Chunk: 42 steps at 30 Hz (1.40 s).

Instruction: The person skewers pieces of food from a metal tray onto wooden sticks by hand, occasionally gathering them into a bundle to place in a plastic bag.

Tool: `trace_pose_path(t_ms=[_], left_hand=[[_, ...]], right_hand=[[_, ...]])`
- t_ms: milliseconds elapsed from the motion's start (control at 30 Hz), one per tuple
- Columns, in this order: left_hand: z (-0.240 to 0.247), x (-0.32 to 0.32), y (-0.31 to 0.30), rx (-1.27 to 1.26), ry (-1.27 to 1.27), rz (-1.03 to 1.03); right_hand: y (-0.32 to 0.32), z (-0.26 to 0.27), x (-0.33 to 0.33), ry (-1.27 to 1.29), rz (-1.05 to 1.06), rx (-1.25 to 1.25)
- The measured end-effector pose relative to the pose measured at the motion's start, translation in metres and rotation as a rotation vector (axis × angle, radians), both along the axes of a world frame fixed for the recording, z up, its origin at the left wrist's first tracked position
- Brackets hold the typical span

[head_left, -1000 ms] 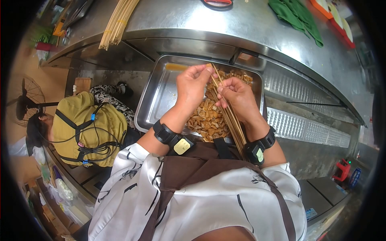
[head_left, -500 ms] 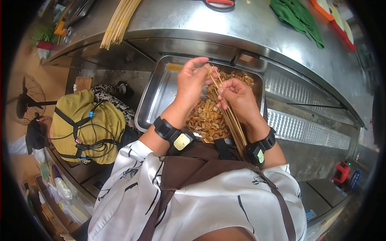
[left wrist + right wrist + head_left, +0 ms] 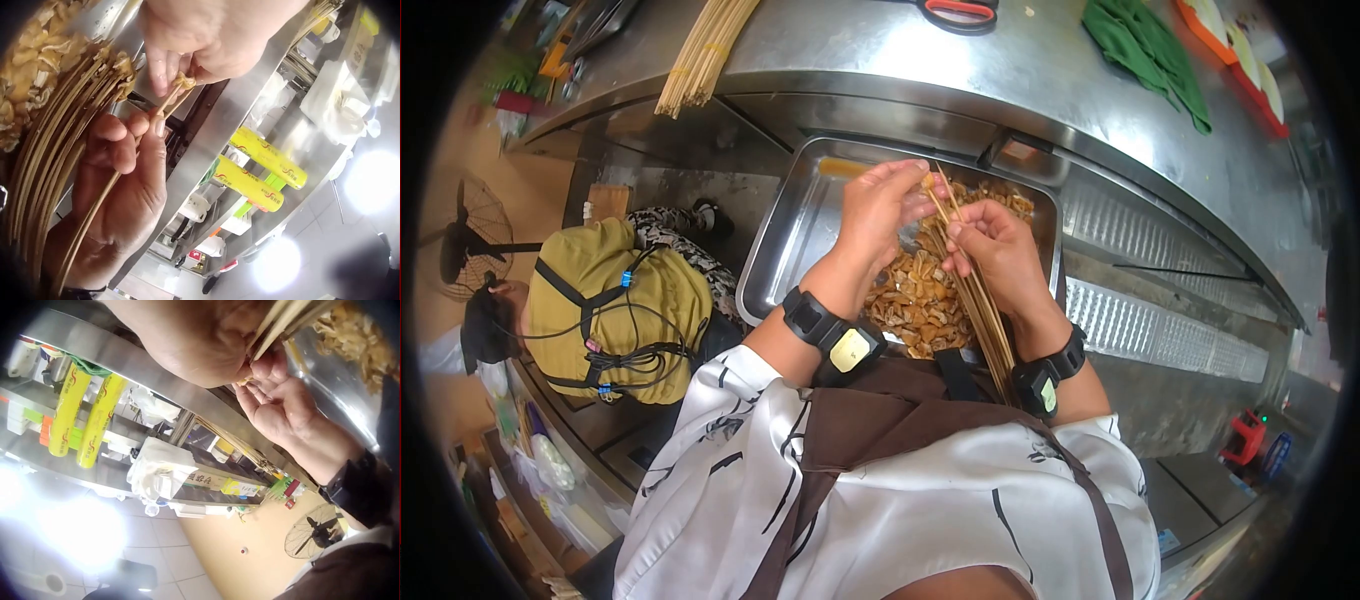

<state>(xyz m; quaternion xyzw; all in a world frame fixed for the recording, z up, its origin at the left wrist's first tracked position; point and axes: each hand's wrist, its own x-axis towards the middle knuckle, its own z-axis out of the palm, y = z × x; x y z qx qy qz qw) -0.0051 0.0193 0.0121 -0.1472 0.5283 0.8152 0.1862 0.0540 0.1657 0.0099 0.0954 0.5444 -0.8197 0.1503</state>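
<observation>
My left hand (image 3: pixel 878 212) pinches a small brown food piece (image 3: pixel 185 81) at the tip of a thin wooden skewer (image 3: pixel 94 209). Just below it, my right hand (image 3: pixel 998 250) holds that skewer between thumb and fingers; in the left wrist view the right hand (image 3: pixel 125 194) has its fingers curled. Several more skewers (image 3: pixel 37 156), with food on their tips, fan out beside the right palm. Beneath both hands, a metal tray (image 3: pixel 747 290) holds a heap of brown food pieces (image 3: pixel 915 300) on its right side.
Beyond the tray is a steel counter (image 3: pixel 830 45) with a skewer bundle (image 3: pixel 705 55), red-handled scissors (image 3: pixel 960 12) and a green cloth (image 3: pixel 1150 62). A person in a yellow top (image 3: pixel 615 310) is at the left, near a fan (image 3: pixel 470 240). Metal ridged panels (image 3: pixel 1165 330) lie to the right.
My left hand's index finger, raised half a second ago, has come down toward the skewer tip. The right hand keeps its grip on the skewers, almost unmoved.
</observation>
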Motion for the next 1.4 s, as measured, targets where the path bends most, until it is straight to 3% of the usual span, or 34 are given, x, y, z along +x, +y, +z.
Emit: trace_pose_path(t_ms=[167,467,1200,1267,1400], left_hand=[[-0.005,0.002,0.000,0.234,-0.124,0.009],[-0.010,0.008,0.003,0.346,-0.161,-0.006],[-0.001,0.027,0.000,0.140,-0.110,-0.095],[0.003,0.027,-0.004,0.099,-0.098,-0.249],[-0.007,0.021,-0.002,0.016,-0.092,-0.169]], right_hand=[[0.000,-0.003,0.000,0.005,-0.011,-0.024],[0.000,-0.003,0.001,0.018,-0.040,-0.026],[0.002,-0.001,-0.001,-0.028,0.010,-0.001],[0.003,0.003,-0.002,-0.058,0.002,-0.017],[0.004,0.017,-0.002,-0.083,-0.042,-0.001]])
